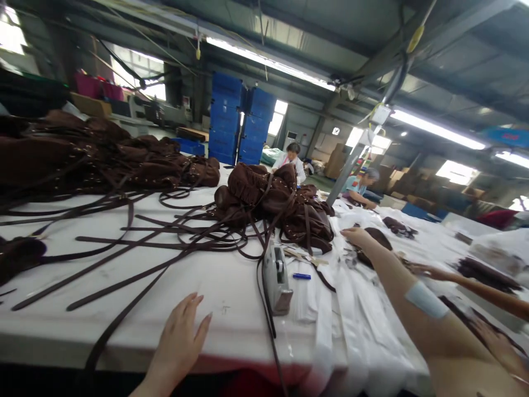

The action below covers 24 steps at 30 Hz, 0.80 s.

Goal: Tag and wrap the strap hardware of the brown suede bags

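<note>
My left hand [179, 342] lies flat and open on the white table [231, 309] near its front edge, holding nothing. A long brown strap [124, 317] runs just left of it. My right arm, with a pale plaster on the forearm, stretches out to the right. My right hand [357, 237] sits beside a heap of brown fringed bags [285, 207] and a small dark brown piece [378, 237]. Its fingers are not clear enough to read.
Several brown straps [165, 242] sprawl across the table, with more brown bags [103, 154] at the back left. A grey tape dispenser [276, 278], a blue pen [301, 276] and white strips [351, 314] lie mid-table. Another person's hand [425, 270] reaches in from the right. Two people sit beyond, near blue crates [239, 127].
</note>
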### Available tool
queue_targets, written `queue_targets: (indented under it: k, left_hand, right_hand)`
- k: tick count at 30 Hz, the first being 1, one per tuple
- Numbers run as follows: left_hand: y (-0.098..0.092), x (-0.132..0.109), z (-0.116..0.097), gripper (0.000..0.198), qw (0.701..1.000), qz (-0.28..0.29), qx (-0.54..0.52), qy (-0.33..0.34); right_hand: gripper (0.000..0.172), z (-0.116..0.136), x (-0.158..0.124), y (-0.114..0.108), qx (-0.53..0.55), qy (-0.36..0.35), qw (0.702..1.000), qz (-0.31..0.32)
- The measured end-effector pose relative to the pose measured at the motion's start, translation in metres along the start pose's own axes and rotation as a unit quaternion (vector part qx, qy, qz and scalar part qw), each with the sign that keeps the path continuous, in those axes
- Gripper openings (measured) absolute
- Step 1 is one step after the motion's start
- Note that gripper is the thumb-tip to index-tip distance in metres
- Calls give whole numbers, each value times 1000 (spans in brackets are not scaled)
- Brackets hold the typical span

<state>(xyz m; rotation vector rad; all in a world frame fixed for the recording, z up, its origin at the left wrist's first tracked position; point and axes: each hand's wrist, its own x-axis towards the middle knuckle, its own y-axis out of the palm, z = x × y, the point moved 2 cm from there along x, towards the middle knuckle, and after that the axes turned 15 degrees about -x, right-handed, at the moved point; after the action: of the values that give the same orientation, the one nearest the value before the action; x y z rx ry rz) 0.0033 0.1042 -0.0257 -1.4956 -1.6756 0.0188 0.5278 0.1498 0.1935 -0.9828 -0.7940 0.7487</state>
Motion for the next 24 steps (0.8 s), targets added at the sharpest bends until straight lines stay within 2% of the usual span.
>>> queue_targets:
  k: [3, 6, 9, 13, 16, 19, 22, 24]
  left_hand:
    - [23, 14, 19, 45, 995, 12, 76, -63]
    - [36, 17, 34, 46, 986, 1, 128, -108]
    - [36, 14, 37, 41, 986, -56, 147, -52]
    - [27, 6, 28, 27, 984, -96, 132, 67]
    - [22, 4, 23, 24, 981, -96, 144, 91]
    - [21, 3, 25, 25, 978, -89, 158, 104]
    - [21, 2, 33, 26, 974, -73, 177, 124]
    - [20, 1, 38, 23, 968, -70, 191, 147]
  right_hand:
    - [18, 27, 8, 44, 3, -39, 995, 92]
    - [15, 63, 15, 85, 7, -101, 987, 129]
    - [18, 99, 32, 125, -9, -129, 983, 130]
    - [37, 142, 72, 166, -58, -133, 985, 91]
    - [57, 175, 108, 180, -101, -151, 983, 41]
    - [74, 204, 146, 181, -140, -172, 975, 1]
    - [82, 225, 182, 176, -175, -172, 969, -12]
    - [83, 231, 200, 176, -195, -157, 968, 1]
